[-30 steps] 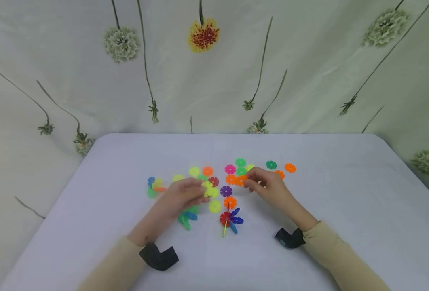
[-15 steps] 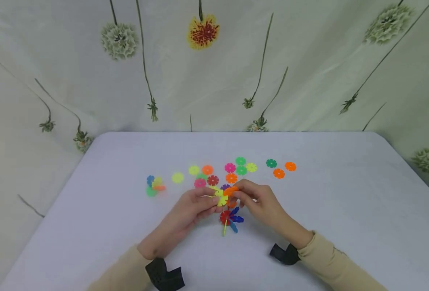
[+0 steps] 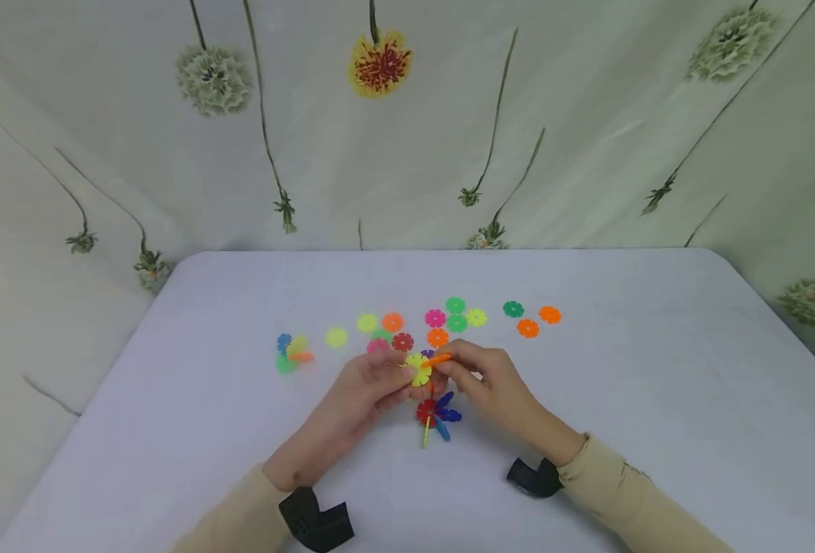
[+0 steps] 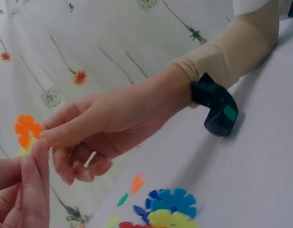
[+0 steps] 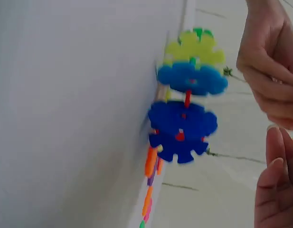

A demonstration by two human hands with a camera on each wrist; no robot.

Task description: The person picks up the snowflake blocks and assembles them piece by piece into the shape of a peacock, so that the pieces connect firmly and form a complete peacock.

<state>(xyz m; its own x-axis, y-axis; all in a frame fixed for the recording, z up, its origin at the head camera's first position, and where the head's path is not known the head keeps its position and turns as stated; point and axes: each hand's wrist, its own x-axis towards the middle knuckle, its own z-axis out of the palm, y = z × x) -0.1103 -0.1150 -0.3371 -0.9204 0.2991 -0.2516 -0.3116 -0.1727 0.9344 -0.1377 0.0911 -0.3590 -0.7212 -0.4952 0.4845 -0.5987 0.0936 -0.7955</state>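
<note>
My left hand (image 3: 372,385) pinches a yellow notched plastic disc (image 3: 419,370) over the middle of the table. From the other side, my right hand (image 3: 490,378) pinches an orange notched disc (image 3: 437,359), held nearly edge-on against the yellow one. In the left wrist view the orange disc (image 4: 27,132) stands upright at the fingertips, and the yellow disc (image 4: 25,148) is mostly hidden. Just below the hands sits a joined cluster with a red disc (image 3: 426,413) and several blue discs (image 3: 447,415) at its side. The right wrist view shows its blue discs (image 5: 183,118) close up.
Loose notched discs lie behind the hands, among them a pink disc (image 3: 435,318), a light green disc (image 3: 456,306) and a dark green disc (image 3: 514,309). Left of them is a small multicoloured cluster (image 3: 286,362). A flower-printed cloth (image 3: 573,130) hangs behind the white table (image 3: 656,369).
My right hand has brought the orange disc left and nearer to me, while my left hand has carried the yellow disc right. The two discs now meet, and the orange one has turned edge-on.
</note>
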